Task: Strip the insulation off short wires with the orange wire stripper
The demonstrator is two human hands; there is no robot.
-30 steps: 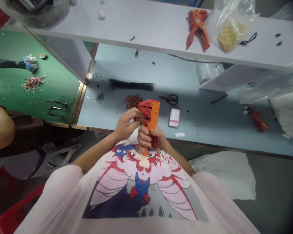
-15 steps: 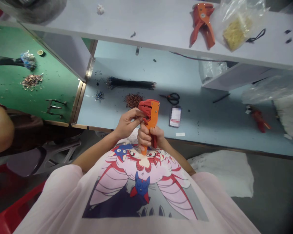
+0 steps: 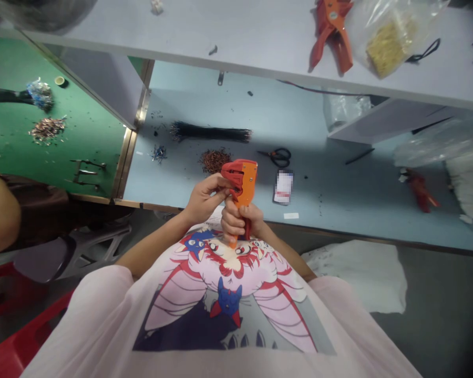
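My right hand point(image 3: 242, 218) is wrapped around the handles of an orange and red wire stripper point(image 3: 247, 184), held upright close to my shirt. At the side of its red jaws, my left hand point(image 3: 208, 198) has thumb and forefinger pinched together; what they hold is too small to make out. Just beyond the tool lies a heap of small copper-coloured pieces point(image 3: 215, 160) on the blue table. Behind that heap stretches a bundle of black wires point(image 3: 211, 132) with bare-looking ends.
Black-handled scissors point(image 3: 279, 156) and a phone-like item point(image 3: 284, 187) lie right of my hands. Another wire stripper point(image 3: 331, 34) and a bag of yellowish pieces point(image 3: 388, 47) rest on the raised shelf point(image 3: 260, 37). At far left shows a person's arm point(image 3: 0, 210).
The view has shifted slightly, so the shelf sits a little higher in the picture. Both hands and the wire stripper keep nearly the same pose.
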